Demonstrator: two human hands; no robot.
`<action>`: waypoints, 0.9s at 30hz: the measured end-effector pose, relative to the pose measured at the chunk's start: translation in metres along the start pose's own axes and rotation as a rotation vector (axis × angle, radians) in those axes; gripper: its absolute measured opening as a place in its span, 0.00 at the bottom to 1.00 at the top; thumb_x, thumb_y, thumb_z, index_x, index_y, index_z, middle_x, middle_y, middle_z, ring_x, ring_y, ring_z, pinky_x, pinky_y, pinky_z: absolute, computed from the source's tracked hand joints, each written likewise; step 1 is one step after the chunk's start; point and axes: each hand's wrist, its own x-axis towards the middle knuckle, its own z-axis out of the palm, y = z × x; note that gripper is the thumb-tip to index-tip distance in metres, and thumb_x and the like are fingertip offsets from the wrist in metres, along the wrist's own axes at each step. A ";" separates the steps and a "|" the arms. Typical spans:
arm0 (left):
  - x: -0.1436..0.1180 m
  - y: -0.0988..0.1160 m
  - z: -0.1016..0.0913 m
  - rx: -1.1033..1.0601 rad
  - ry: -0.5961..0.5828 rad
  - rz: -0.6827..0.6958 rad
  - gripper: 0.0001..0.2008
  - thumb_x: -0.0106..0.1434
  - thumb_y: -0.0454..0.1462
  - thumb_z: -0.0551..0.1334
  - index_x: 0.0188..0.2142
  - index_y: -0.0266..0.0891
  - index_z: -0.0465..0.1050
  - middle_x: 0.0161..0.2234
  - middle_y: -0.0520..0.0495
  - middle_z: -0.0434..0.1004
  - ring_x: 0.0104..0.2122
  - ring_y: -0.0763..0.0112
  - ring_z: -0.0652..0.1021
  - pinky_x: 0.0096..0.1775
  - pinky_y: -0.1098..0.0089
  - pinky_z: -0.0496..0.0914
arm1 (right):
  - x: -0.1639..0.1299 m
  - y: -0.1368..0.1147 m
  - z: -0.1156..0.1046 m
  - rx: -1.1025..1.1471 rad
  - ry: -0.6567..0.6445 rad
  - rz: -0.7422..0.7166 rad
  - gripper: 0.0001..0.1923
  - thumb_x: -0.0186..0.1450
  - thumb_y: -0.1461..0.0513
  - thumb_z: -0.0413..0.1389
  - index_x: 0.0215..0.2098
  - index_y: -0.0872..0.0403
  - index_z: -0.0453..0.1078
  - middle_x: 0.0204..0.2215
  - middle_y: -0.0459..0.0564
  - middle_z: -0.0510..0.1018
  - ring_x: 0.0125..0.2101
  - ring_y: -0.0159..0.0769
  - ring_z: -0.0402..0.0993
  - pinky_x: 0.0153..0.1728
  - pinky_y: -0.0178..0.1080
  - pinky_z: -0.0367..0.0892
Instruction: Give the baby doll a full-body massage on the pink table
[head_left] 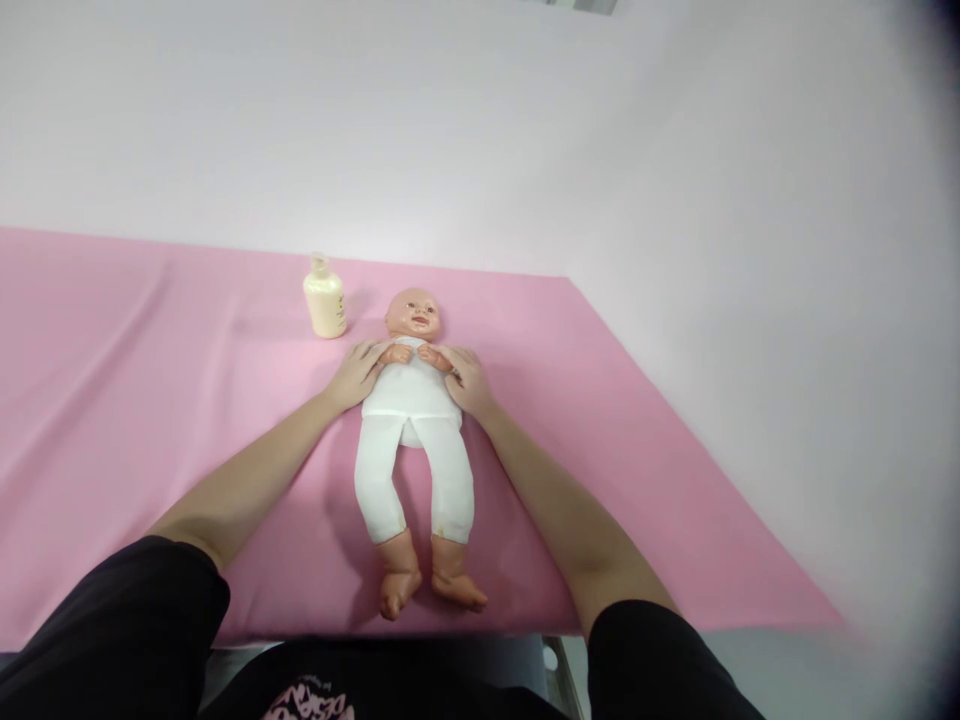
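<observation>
On its back lies a baby doll (411, 390) with a bare head, a white cloth body and plastic hands and feet. Its head points away from me and its feet towards me. My left hand (357, 374) is closed round the doll's arm on the left side. On the other side, my right hand (471, 382) grips the other arm in the same way. Both doll hands rest on the upper chest. My thumbs and part of my fingers are hidden by the doll's arms.
A pale yellow pump bottle (325, 303) stands upright beyond my left hand, to the left of the doll's head. Under everything is a pink sheet (600, 450) with folds at the left. A white wall (300, 120) rises behind the table's far edge.
</observation>
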 end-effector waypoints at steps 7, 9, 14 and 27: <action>0.000 0.000 -0.001 -0.001 -0.003 0.005 0.24 0.76 0.41 0.49 0.68 0.40 0.63 0.61 0.36 0.71 0.61 0.54 0.70 0.65 0.51 0.62 | 0.000 0.001 0.000 -0.010 0.010 -0.019 0.33 0.58 0.69 0.48 0.61 0.51 0.71 0.56 0.54 0.80 0.54 0.48 0.74 0.59 0.54 0.68; 0.000 0.001 -0.002 -0.007 -0.007 0.004 0.25 0.76 0.40 0.49 0.68 0.39 0.63 0.61 0.36 0.71 0.61 0.54 0.70 0.65 0.50 0.62 | 0.000 0.001 0.001 -0.011 0.013 -0.026 0.33 0.58 0.69 0.48 0.61 0.51 0.71 0.55 0.54 0.80 0.54 0.48 0.74 0.59 0.54 0.68; 0.000 0.002 -0.002 -0.008 -0.003 -0.002 0.24 0.76 0.40 0.49 0.68 0.39 0.64 0.62 0.36 0.71 0.61 0.53 0.70 0.66 0.49 0.62 | 0.000 0.002 0.001 -0.016 0.012 -0.029 0.34 0.58 0.69 0.48 0.61 0.51 0.71 0.55 0.53 0.80 0.54 0.48 0.74 0.59 0.54 0.68; 0.000 0.001 -0.001 -0.024 0.018 0.016 0.24 0.76 0.41 0.49 0.68 0.38 0.64 0.62 0.36 0.71 0.61 0.54 0.70 0.65 0.50 0.63 | -0.001 0.004 0.001 -0.008 0.000 -0.016 0.34 0.58 0.70 0.48 0.62 0.51 0.70 0.55 0.54 0.79 0.54 0.49 0.74 0.60 0.54 0.67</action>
